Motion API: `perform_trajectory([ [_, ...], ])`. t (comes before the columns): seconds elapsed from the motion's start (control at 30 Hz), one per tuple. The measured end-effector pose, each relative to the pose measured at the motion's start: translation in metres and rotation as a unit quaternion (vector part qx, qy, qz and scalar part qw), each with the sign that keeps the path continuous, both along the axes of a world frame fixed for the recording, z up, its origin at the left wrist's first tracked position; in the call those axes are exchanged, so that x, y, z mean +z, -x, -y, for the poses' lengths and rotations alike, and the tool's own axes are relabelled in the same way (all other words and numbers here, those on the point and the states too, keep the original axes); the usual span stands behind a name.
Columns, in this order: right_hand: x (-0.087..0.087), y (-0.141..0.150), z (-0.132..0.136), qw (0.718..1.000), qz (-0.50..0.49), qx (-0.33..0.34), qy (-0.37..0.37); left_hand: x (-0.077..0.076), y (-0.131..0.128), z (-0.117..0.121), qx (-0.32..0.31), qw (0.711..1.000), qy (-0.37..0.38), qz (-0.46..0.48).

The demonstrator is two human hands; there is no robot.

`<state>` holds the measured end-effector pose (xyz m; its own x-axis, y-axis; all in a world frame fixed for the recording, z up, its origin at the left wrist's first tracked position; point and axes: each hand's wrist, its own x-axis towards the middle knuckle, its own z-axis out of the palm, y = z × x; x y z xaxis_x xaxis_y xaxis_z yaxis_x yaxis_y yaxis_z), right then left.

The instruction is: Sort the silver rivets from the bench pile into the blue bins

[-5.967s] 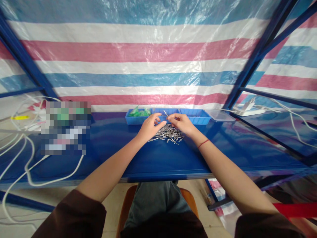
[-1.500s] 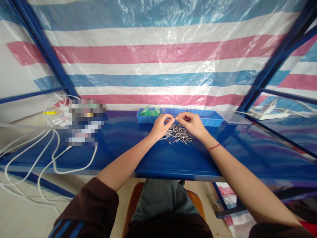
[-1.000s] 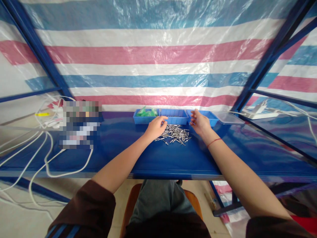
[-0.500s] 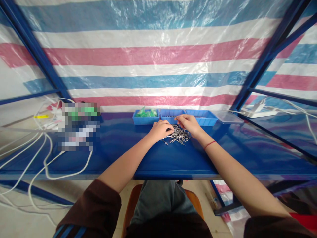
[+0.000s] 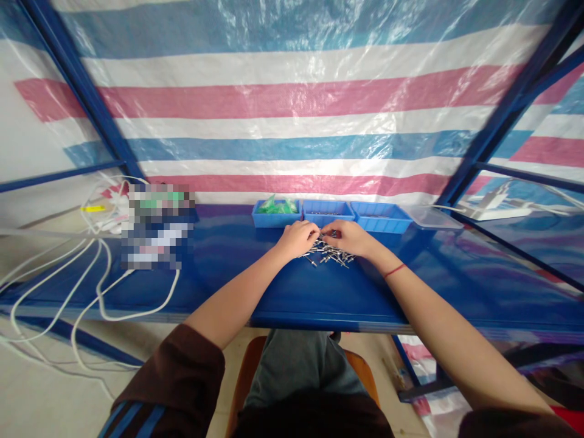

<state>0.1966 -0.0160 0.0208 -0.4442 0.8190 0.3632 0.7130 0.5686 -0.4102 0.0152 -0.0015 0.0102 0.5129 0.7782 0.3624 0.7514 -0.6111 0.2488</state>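
Observation:
A heap of thin, silvery metal pins that look like blind rivets lies on the blue table. My left hand rests at the heap's left side, its fingers curled and pinched together. Whatever sits between those fingertips is too small to make out. From the right, my right hand reaches over the heap, thumb and forefinger bent toward the left fingertips, nearly touching them. What its fingers hold, if anything, is hidden. Just behind the hands stands the middle blue bin, with small metal pieces on its bottom.
A left bin holds green plastic bags; a right bin holds small pieces. Beside it lies a clear plastic lid. White cables trail over the table's left end. Blue frame posts flank the table, and a power strip sits at right.
My right hand has come back from the front of the middle bin, down to the heap beside my left hand. My left hand stays at the heap. The view has shifted slightly.

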Motion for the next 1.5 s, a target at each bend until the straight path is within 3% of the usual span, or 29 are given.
perform_trajectory([
  [0.1, -0.005, -0.002, -0.003, 0.999, 0.045, 0.005, -0.017, -0.002, 0.001, 0.001, 0.014, 0.999, 0.014, -0.031],
  [0.33, -0.005, 0.0, -0.003, 0.998, 0.05, 0.0, -0.028, -0.002, 0.0, 0.003, 0.008, 0.998, 0.023, -0.064],
  [0.7, -0.008, 0.005, -0.003, 0.999, 0.008, -0.013, -0.036, -0.007, -0.001, 0.002, 0.013, 1.0, 0.015, 0.011],
  [1.0, -0.004, 0.01, -0.001, 0.994, -0.103, -0.013, -0.036, 0.001, -0.005, 0.002, -0.073, 0.971, -0.056, 0.221],
  [1.17, 0.0, 0.012, 0.0, 0.979, -0.202, -0.008, -0.008, 0.003, -0.008, 0.005, -0.05, 0.954, -0.033, 0.294],
  [1.33, 0.008, 0.014, 0.004, 0.935, -0.35, -0.049, 0.031, 0.0, -0.009, 0.001, -0.005, 0.955, -0.033, 0.294],
  [1.5, 0.014, 0.016, 0.009, 0.915, -0.394, -0.082, 0.035, -0.003, -0.011, 0.002, -0.04, 0.975, -0.06, 0.208],
])
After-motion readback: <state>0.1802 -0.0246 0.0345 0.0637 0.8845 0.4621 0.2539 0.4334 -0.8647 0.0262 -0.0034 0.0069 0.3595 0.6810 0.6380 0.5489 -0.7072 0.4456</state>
